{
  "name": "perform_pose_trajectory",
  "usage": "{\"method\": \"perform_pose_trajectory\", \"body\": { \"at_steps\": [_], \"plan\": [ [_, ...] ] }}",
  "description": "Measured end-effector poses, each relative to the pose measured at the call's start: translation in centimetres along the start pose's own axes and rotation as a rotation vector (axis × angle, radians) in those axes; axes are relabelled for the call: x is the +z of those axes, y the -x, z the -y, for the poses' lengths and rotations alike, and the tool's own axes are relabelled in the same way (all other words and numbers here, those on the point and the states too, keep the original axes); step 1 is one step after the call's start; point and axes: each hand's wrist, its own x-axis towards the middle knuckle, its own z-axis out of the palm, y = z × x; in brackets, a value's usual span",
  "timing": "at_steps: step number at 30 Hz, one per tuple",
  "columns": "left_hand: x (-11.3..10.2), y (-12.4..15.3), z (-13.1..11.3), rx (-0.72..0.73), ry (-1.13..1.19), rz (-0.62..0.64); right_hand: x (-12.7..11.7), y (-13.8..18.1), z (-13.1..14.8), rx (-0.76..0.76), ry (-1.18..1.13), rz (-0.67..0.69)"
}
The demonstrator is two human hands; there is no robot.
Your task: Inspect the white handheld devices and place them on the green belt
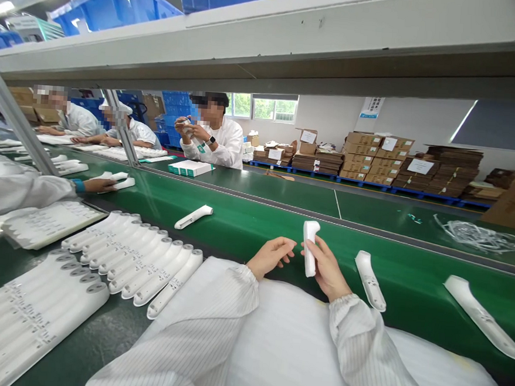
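Observation:
In front of me, my right hand (pixel 328 267) grips a white plastic device housing (pixel 310 248), long with a bent head like a handheld thermometer. It is held upright above the green conveyor belt (pixel 256 216). Just left of it is my left hand (pixel 273 257), fingers loosely bent and apart, with nothing visible in them and a small gap to the housing. Similar housings lie on the belt: one to the left (pixel 194 217), one right of my hands (pixel 370 280) and another at far right (pixel 482 316). White foam sheeting (pixel 282 342) lies beneath my forearms.
Rows of white housings (pixel 134 255) cover the table on my left, beside a filled tray (pixel 52 223). A co-worker's hand (pixel 101 185) touches housings there. Several people sit across the line. An overhead shelf (pixel 268 47) spans the view. Clear bundled bags or cords (pixel 479 235) lie far right.

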Motion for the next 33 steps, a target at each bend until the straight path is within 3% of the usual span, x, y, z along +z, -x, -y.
{"method": "perform_pose_trajectory", "body": {
  "at_steps": [3,5,10,15,19,24,27,29,31,33],
  "plan": [
    [0.0,0.0,0.2,-0.003,-0.04,-0.001,-1.3,-1.2,-1.4,-0.119,0.569,-0.178],
    [0.0,-0.1,0.3,-0.007,-0.07,0.003,-2.2,-1.8,-2.0,-0.155,0.869,-0.209],
    [0.0,-0.2,0.6,-0.023,-0.099,0.015,-3.5,-2.3,-2.5,-0.146,1.179,-0.119],
    [0.0,-0.2,0.6,-0.033,-0.114,0.01,-3.7,-2.0,-2.2,-0.198,1.167,-0.153],
    [-0.1,-0.2,0.8,-0.034,-0.148,0.001,-2.8,-1.2,-1.3,-0.407,1.042,-0.214],
    [-0.5,-0.5,1.5,0.083,-0.287,-0.042,-0.6,0.2,-0.7,-0.46,0.794,0.087],
    [-1.8,-0.6,1.7,0.218,-0.524,-0.155,0.1,0.7,-1.1,-0.415,0.766,0.32],
    [-3.2,-0.7,1.6,0.271,-0.693,-0.272,0.3,1.0,-1.3,-0.382,0.77,0.405],
    [-5.0,-0.8,1.3,0.249,-0.816,-0.414,0.2,1.1,-1.4,-0.348,0.755,0.421],
    [-6.9,-0.7,0.8,0.135,-0.915,-0.573,0.1,1.1,-1.3,-0.332,0.732,0.4]
  ]
}}
